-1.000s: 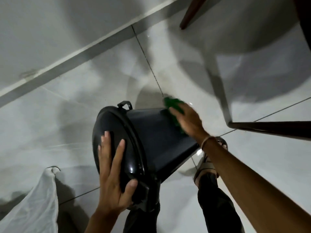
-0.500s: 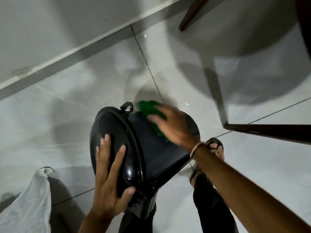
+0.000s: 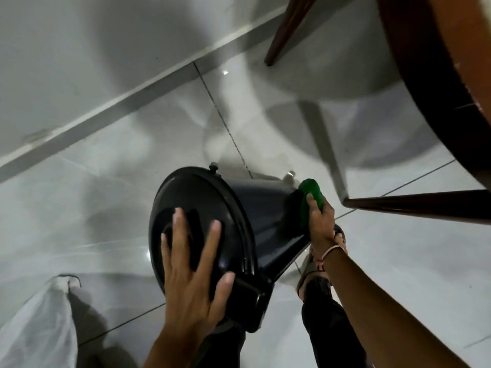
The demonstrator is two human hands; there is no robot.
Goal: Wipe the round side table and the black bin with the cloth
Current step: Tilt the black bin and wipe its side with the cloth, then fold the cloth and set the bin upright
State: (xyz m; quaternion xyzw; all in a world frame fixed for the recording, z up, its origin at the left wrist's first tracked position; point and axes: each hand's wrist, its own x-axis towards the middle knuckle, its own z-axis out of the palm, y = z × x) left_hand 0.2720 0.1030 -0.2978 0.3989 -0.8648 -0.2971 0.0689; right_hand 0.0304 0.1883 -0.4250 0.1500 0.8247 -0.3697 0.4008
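Tilting over on the pale tiled floor, the black bin lies on its side with its lid end turned toward the camera and its narrower base end pointing away to the right. The left hand lies flat and open against the glossy lid, fingers spread wide and the thumb hooked near the latch at the lid's lower edge, bracing the bin rather than gripping anything. The right hand is closed around the green cloth, pressing it against the bin's side wall close to the base end; the cloth bunches up past the fingertips and touches the dark plastic. A thin band circles the right wrist. Beneath that wrist a sandalled foot stands on the tiles, just beside the bin's lower edge, and dark trouser legs fill the bottom of the view. At upper right the curved brown rim of the round side table arcs across the corner, with two of its dark legs visible, one slanting near the top and one stretching in from the right edge just beside the cloth hand. A white fabric bag slumps at lower left, well apart from the bin. A light skirting strip runs diagonally where the floor meets the wall.
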